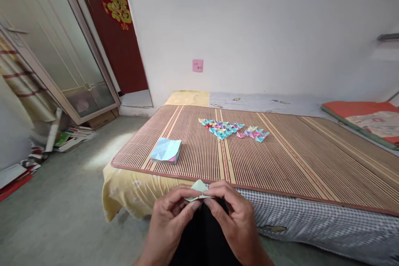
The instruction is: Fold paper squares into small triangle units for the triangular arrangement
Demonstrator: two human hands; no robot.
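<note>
My left hand (pixel 170 220) and my right hand (pixel 237 216) meet at the bottom middle, both pinching a small pale green folded paper (pixel 198 188) between thumbs and fingertips. It is held just in front of the bed's near edge. On the striped bamboo mat (pixel 296 162) lies a stack of square coloured papers (pixel 166 150), light blue on top, to the upper left of my hands. Farther back sit two clusters of folded paper triangles, a larger one (pixel 222 127) and a smaller one (pixel 254 134).
The mat covers a low bed with a yellow sheet (pixel 124 187) and a checked sheet (pixel 311 216). A folded orange blanket (pixel 368 118) lies far right. A pink note (pixel 197 65) is stuck on the white wall. Books and papers (pixel 68 137) litter the floor left, by a glass door.
</note>
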